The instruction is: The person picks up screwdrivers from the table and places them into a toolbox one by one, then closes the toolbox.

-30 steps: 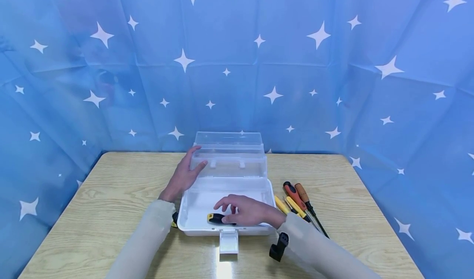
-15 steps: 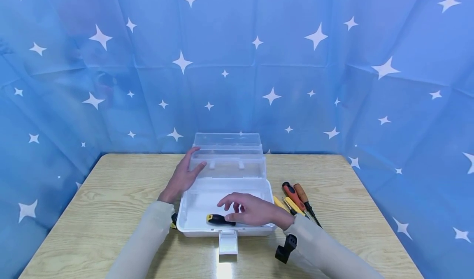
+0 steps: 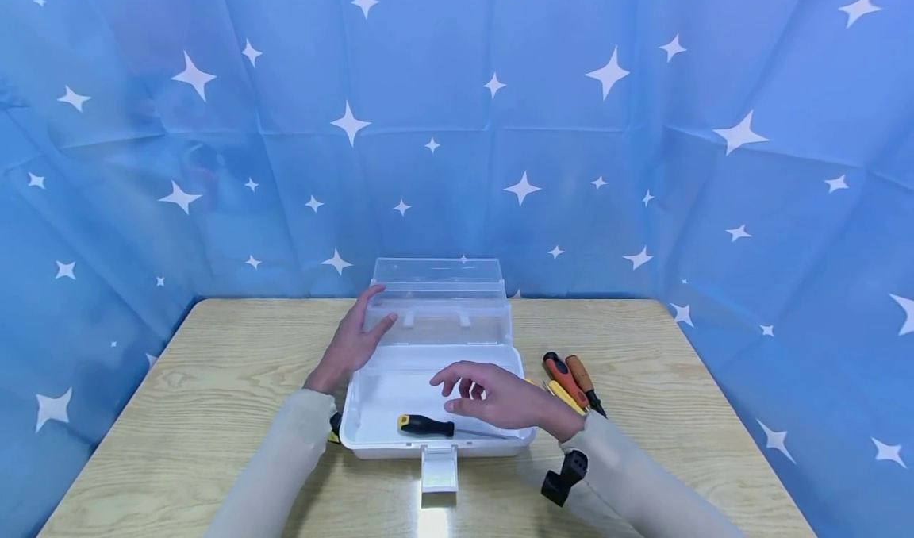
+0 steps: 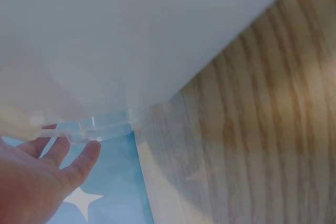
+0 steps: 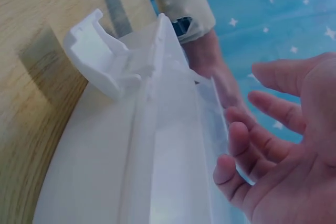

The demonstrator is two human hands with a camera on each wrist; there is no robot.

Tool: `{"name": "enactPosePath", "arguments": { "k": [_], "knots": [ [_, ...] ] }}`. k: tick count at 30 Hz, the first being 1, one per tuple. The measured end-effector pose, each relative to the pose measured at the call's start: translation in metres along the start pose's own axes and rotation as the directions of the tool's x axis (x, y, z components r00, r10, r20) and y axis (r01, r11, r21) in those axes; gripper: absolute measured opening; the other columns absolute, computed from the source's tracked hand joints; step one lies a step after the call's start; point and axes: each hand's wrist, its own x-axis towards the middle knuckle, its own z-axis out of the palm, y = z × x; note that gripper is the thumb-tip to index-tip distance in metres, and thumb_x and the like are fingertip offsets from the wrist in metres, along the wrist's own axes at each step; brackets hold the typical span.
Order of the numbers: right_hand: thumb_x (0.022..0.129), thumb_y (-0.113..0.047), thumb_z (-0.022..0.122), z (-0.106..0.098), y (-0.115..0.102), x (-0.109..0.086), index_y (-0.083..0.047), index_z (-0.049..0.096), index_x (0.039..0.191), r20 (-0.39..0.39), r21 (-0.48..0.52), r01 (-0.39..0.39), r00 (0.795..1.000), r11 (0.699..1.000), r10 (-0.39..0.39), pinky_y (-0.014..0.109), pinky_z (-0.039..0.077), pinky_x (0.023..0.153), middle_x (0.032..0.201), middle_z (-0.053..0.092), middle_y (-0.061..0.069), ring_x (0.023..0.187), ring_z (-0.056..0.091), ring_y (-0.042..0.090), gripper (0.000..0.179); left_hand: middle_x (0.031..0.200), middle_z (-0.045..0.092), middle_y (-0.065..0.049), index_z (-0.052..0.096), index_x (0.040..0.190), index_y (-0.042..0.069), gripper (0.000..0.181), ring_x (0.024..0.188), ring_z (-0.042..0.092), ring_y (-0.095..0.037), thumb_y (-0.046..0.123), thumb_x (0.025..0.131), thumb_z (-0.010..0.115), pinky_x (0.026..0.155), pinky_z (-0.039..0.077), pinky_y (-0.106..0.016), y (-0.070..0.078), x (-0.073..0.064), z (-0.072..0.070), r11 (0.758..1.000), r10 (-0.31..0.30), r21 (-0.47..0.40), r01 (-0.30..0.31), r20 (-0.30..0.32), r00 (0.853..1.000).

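Observation:
A white toolbox (image 3: 389, 447) sits on the table with its translucent lid (image 3: 439, 272) raised. Inside lies a screwdriver (image 3: 426, 425) with a black handle and yellow end, its shaft pointing right along the front wall. My right hand (image 3: 493, 395) hovers above it, holding nothing, fingers loosely bent; the right wrist view shows those fingers (image 5: 262, 153) beside the box rim. At the lid's left side, my left hand (image 3: 353, 340) rests with thumb and fingers spread. The left wrist view has its fingertips (image 4: 86, 156) at the lid's edge.
Right of the box lie several tools: one with a red-and-black handle (image 3: 564, 373), one with a brown handle (image 3: 581, 374) and yellow-handled ones (image 3: 567, 395). A white latch (image 3: 439, 470) hangs off the box's front. A blue star-patterned curtain (image 3: 457, 125) backs the table.
My right hand has drawn up and right, away from the screwdriver, which is now fully uncovered in the box. The left hand has stayed at the lid.

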Motion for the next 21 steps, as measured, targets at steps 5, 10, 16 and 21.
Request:
{"name": "enactPosePath", "arguments": {
  "k": [5, 10, 16, 21],
  "knots": [
    [0.1, -0.025, 0.061, -0.005, 0.0, -0.005, -0.017, 0.058, 0.133, -0.027, 0.003, 0.003, 1.0, 1.0, -0.003, 0.026, 0.053, 0.078, 0.113, 0.064, 0.008, 0.091, 0.058, 0.012, 0.034, 0.165, 0.02, -0.006, 0.027, 0.154, 0.033, 0.068, 0.15, 0.02, -0.036, 0.059, 0.096, 0.051, 0.113, 0.026, -0.066, 0.0, 0.0, 0.0, 1.0, 0.007, -0.003, -0.007, 0.001, 1.0],
    [0.1, -0.024, 0.061, -0.01, 0.0, -0.01, -0.016, 0.058, 0.133, -0.044, 0.002, 0.001, 0.999, 1.0, -0.001, 0.027, 0.053, 0.081, 0.114, 0.064, 0.009, 0.094, 0.058, 0.012, 0.034, 0.164, 0.021, -0.006, 0.028, 0.154, 0.03, 0.066, 0.151, 0.018, -0.034, 0.056, 0.098, 0.051, 0.116, 0.023, -0.063, -0.001, 0.0, 0.0, 0.999, 0.037, -0.005, -0.037, -0.002, 0.999],
    [0.101, -0.023, 0.06, -0.015, 0.001, -0.016, -0.015, 0.059, 0.131, -0.093, 0.015, 0.006, 0.996, 1.0, -0.005, 0.028, 0.052, 0.081, 0.113, 0.065, 0.005, 0.093, 0.058, 0.012, 0.032, 0.164, 0.023, -0.006, 0.028, 0.154, 0.03, 0.066, 0.15, 0.019, -0.034, 0.056, 0.098, 0.051, 0.116, 0.024, -0.063, -0.001, 0.0, 0.0, 0.999, 0.042, -0.01, -0.042, -0.001, 0.999],
    [0.101, -0.021, 0.06, -0.019, 0.0, -0.021, -0.014, 0.06, 0.13, -0.14, 0.032, 0.038, 0.99, 0.999, -0.034, 0.028, 0.051, 0.078, 0.111, 0.064, 0.003, 0.09, 0.058, 0.016, 0.03, 0.164, 0.023, -0.006, 0.028, 0.154, 0.03, 0.066, 0.15, 0.02, -0.034, 0.056, 0.098, 0.051, 0.116, 0.024, -0.063, -0.001, 0.0, 0.0, 0.999, 0.04, -0.014, -0.04, -0.002, 0.999]
  ]
}}
